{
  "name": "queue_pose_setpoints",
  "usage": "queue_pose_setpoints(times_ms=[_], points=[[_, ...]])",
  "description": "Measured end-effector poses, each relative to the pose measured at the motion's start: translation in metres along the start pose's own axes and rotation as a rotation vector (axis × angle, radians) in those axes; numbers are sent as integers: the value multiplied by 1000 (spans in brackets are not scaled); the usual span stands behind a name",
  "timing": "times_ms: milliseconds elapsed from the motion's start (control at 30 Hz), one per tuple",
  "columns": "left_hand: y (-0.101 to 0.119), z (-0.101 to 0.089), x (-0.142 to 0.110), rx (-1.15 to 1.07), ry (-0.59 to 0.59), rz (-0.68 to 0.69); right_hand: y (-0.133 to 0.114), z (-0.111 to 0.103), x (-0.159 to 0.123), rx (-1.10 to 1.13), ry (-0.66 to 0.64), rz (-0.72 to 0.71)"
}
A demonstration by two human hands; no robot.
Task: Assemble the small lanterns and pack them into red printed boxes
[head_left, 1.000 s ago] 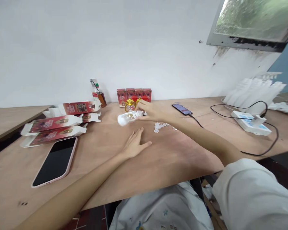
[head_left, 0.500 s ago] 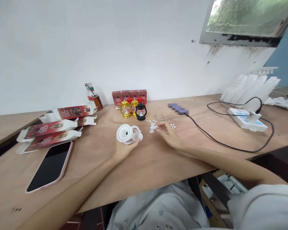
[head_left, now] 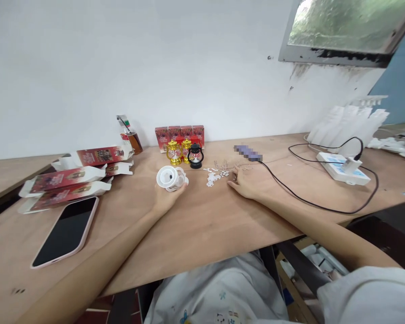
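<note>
My left hand (head_left: 167,195) is closed around a white miniature lantern (head_left: 167,177), tilted so that its round base faces me; a small dark spot shows in the middle of the base. On the table to the right, my right hand (head_left: 243,185) rests low with thumb and fingers apart, over the spot of some small silver discs, now mostly hidden. Just left of it lie loose small white plastic pieces (head_left: 213,178). Thin wire-like metal pieces (head_left: 222,164) are scattered behind them.
Gold lanterns (head_left: 174,153), a black lantern (head_left: 195,156) and a red one stand before red boxes (head_left: 162,137). Opened cartons (head_left: 62,180) and a phone (head_left: 67,231) lie left. A black cable (head_left: 290,191), power strip (head_left: 344,168) and white parts (head_left: 344,128) occupy the right.
My right hand has moved right, from the white pieces to the silver discs, covering them. The left hand still holds the white lantern, slightly further left and up in view.
</note>
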State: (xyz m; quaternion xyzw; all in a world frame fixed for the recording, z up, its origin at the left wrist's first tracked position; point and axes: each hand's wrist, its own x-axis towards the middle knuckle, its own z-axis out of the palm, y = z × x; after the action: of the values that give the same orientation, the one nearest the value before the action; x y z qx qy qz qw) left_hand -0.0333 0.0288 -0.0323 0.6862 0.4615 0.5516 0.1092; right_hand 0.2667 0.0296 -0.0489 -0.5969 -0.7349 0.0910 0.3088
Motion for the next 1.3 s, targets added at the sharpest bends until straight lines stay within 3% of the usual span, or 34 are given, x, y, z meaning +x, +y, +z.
queue_pose_setpoints(times_ms=[333,800,1000,1067,1200,1300], points=[[7,0,-1,41,-48,20,-16,-8,-1,-120,-59,25],[6,-1,-2,84,-114,68,-15,15,20,243,-47,34],[8,-1,-4,77,-111,79,-7,31,33,686,28,78],[8,-1,-4,76,-131,84,-2,31,35,742,79,105],[5,-2,-5,72,-150,91,8,21,31,641,85,101],[4,-3,-5,75,-144,127,7,11,27,434,23,6]])
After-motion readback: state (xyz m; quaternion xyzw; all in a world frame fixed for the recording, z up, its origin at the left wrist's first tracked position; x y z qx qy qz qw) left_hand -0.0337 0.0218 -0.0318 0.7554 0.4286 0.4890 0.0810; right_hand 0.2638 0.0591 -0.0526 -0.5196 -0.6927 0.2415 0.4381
